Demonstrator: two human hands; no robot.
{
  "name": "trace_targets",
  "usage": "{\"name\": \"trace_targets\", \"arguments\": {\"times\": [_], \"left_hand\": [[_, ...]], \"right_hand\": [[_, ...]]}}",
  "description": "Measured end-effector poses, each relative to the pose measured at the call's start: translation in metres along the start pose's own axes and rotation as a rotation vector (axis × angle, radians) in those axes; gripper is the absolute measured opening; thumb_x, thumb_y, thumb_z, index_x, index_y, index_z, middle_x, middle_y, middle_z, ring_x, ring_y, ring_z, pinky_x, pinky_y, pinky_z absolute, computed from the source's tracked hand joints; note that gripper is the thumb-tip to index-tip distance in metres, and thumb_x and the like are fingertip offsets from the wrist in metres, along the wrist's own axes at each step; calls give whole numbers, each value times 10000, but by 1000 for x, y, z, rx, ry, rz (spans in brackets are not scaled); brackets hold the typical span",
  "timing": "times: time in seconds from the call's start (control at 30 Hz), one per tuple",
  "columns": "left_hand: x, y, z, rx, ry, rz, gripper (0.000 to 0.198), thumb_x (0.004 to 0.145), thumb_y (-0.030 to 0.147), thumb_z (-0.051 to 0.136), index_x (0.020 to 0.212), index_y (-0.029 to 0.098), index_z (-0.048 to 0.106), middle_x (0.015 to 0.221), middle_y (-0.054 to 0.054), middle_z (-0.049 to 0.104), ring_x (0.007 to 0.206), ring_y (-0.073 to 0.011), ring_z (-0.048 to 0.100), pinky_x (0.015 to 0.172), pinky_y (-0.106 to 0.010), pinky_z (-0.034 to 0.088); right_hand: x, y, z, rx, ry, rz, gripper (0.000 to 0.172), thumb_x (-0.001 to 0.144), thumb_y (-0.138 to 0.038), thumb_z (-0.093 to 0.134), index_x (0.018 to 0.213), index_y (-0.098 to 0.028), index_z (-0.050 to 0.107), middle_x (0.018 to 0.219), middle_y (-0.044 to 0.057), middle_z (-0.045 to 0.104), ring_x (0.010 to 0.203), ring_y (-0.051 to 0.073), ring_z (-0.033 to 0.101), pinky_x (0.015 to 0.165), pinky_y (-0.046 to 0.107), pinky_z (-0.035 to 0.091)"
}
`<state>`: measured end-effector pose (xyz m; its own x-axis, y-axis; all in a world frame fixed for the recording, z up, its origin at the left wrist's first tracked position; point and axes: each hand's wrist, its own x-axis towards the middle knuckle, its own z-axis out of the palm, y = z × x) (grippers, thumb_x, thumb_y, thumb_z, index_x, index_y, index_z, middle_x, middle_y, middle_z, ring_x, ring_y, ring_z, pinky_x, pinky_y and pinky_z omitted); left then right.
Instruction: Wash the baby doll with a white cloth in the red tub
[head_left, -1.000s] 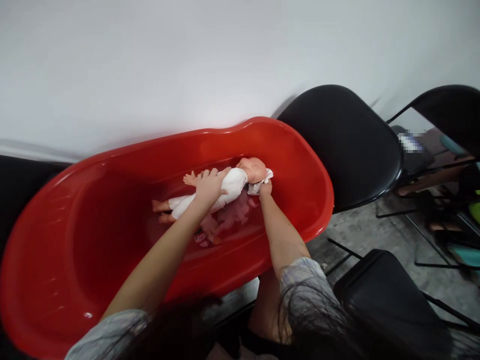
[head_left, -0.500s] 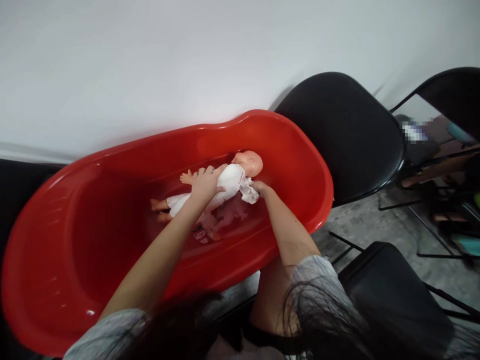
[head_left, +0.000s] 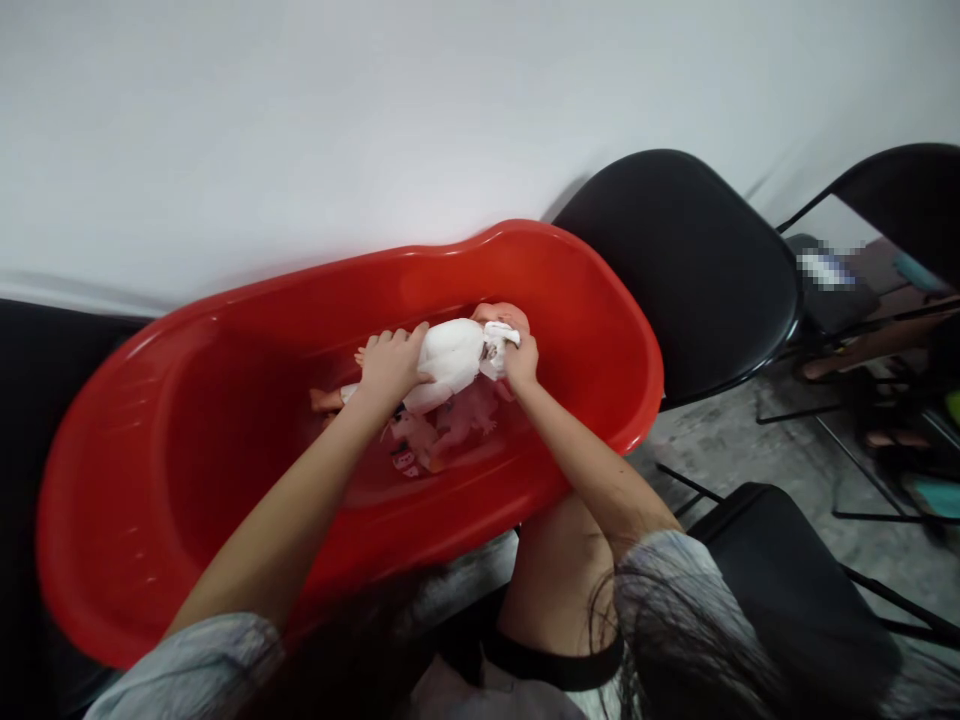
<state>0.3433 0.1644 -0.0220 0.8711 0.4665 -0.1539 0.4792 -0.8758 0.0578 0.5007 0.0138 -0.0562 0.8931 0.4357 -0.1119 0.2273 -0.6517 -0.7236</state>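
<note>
A baby doll [head_left: 452, 352] with a white soft body lies on its side inside a red plastic baby bathtub [head_left: 352, 268]. My left hand [head_left: 391, 362] is wrapped round the doll's lower body, thumb toward me. By the doll's neck, my right hand [head_left: 523, 360] is closed on a bunched white cloth [head_left: 496, 346]; whether this is loose or part of the doll cannot be told. The cloth partly covers the doll's head [head_left: 511, 314]. Below the doll, in shallow water, are pinkish toys [head_left: 469, 412] and a small red-and-white piece [head_left: 406, 462].
A white wall [head_left: 337, 120] stands behind the tub. To the right is a black chair seat [head_left: 679, 270], with another black chair [head_left: 787, 580] nearer me. Further right are chair frames and another person's leg [head_left: 862, 350] over a grey floor [head_left: 712, 430].
My right hand has moved up and slightly in, bringing the white cloth over part of the doll's head. My left hand has slid a little left along the doll's body.
</note>
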Motion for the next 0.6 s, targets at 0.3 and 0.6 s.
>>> {"name": "trace_targets", "arguments": {"times": [0.3, 0.6], "left_hand": [[23, -13, 7, -52, 31, 24, 628, 1022, 362, 550, 1609, 157, 466, 1339, -199, 659, 1264, -395, 636, 1108, -471, 448], [32, -16, 13, -9, 33, 154, 659, 994, 396, 620, 1612, 233, 460, 1392, -170, 651, 1275, -376, 623, 1125, -473, 435]], "right_hand": [[-74, -6, 81, -199, -221, -392, 706, 990, -15, 281, 1639, -208, 481, 1781, -30, 175, 1692, 247, 71, 1406, 435, 176], [-41, 20, 33, -628, -606, -890, 398, 972, -117, 553, 1284, -217, 779, 1480, 67, 613, 1379, 259, 480, 1246, 443, 425]]}}
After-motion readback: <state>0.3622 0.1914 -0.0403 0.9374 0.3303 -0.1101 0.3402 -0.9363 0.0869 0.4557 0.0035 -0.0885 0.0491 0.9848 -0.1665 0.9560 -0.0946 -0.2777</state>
